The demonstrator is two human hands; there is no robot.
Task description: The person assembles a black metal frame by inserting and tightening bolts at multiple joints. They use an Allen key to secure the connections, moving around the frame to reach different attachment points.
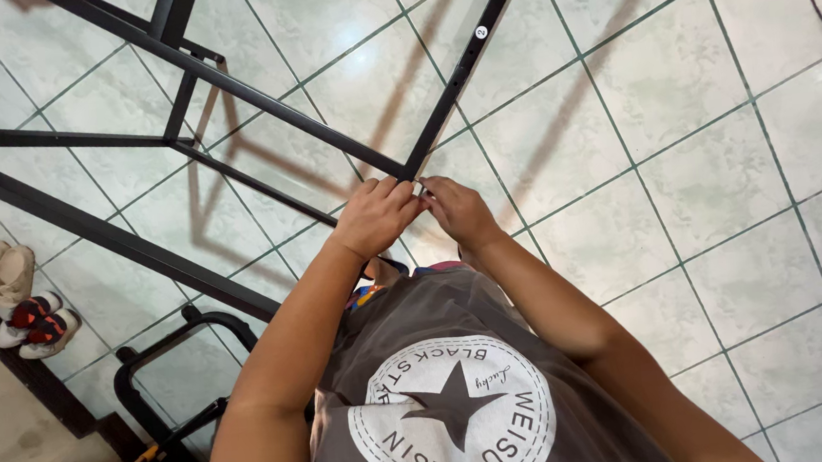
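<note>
Head view: left hand (374, 216) and right hand (458, 213) pinch, fingers closed, the corner joint where two thin black metal bars (462, 66) meet (matte, straight).

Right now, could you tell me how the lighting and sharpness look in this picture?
Head view: sharp overall; the black metal frame casts reddish shadows on the glossy tiled floor, which shows a soft glare patch; straight bars bow from wide-angle distortion; both hands, left hand and right hand, are evenly lit.
</note>
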